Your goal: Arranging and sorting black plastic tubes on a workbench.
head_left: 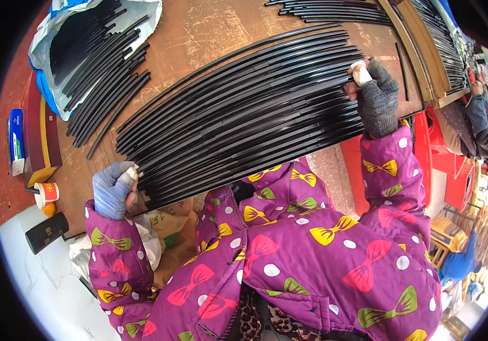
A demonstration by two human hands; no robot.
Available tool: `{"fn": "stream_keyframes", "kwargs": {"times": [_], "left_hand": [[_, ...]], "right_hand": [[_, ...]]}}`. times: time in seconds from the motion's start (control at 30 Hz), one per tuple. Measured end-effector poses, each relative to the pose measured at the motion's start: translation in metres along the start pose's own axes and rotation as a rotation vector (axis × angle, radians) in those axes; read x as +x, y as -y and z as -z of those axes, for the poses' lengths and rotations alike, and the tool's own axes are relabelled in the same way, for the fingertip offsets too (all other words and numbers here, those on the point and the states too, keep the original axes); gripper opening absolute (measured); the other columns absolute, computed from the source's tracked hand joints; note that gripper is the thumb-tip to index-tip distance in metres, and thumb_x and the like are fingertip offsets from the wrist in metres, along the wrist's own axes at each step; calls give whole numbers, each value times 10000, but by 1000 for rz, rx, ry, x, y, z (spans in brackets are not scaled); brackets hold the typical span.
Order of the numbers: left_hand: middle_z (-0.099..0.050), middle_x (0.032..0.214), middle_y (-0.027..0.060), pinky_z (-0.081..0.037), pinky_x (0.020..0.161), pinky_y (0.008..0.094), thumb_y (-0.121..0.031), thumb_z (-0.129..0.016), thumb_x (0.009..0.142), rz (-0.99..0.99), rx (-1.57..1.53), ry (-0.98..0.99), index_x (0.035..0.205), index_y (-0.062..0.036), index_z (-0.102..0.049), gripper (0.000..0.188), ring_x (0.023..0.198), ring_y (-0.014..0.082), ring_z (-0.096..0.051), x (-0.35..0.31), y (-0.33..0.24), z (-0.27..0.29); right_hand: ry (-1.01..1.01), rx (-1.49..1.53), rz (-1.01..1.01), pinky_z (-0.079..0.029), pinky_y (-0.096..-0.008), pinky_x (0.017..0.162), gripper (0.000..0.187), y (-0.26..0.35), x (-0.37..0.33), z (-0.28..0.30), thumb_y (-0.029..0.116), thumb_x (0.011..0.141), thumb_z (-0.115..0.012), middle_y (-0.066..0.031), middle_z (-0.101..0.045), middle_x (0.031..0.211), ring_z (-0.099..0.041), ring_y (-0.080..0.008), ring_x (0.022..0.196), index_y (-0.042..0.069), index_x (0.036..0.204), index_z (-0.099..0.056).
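Note:
A wide row of long, thin black rods lies side by side across the wooden table in front of me. At the left ends of the rods is my left hand, in a blue-grey fingerless glove, its fingers closed on a rod end. My right hand, in a dark grey fingerless glove, pinches a rod at the right ends. White wrapping covers the thumb area of both hands. The fingers partly hide the rod ends, so how many rods each hand grips is unclear.
More black rods lie on and in a white and blue bag at far left. Others fill a wooden-sided tray at far right. A paper cup and dark box sit left. Another person works at right, by red stools.

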State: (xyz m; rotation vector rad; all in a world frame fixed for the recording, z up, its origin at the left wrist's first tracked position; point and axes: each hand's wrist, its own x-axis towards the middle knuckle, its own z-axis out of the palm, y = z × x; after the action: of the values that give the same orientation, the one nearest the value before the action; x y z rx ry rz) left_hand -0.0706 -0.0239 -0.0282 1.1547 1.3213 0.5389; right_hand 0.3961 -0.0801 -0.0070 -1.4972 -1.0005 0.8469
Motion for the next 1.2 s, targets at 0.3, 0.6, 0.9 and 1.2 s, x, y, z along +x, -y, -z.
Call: {"fn": "stream_keyframes", "kwargs": {"times": [0.3,0.6,0.9,1.2], "left_hand": [[-523,580,51,-276,318,195,-65,-543,836,24,8,-83,946,40,-591,159,341,63,-382,-2,13,42],[-579,694,32,-327,410,175,-19,-556,822,-132,258,-180,916,8,-617,114,461,43,-444,9,17,27],[-584,849,81,-450,723,241,-36,-596,796,-488,832,-352,908,-9,-633,121,788,150,-569,39,-18,15],[-581,974,96,-441,805,352,-198,-609,788,-360,1173,-324,990,-83,-621,232,920,269,-561,89,-22,28]], "right_hand": [[-207,273,-48,-362,-253,464,113,-17,28,69,72,836,-553,-67,-496,623,-447,-129,503,-24,890,-531],[-238,-642,-110,-444,-304,573,246,-11,44,97,199,821,-606,-88,-604,676,-569,-161,621,-23,928,-602],[-50,-1350,265,-453,-422,755,243,0,112,42,288,816,-536,-146,-621,879,-580,-354,876,109,967,-604],[355,-1692,269,-445,-422,753,192,-4,171,7,154,792,-533,-169,-596,891,-572,-343,872,109,966,-599]]}}
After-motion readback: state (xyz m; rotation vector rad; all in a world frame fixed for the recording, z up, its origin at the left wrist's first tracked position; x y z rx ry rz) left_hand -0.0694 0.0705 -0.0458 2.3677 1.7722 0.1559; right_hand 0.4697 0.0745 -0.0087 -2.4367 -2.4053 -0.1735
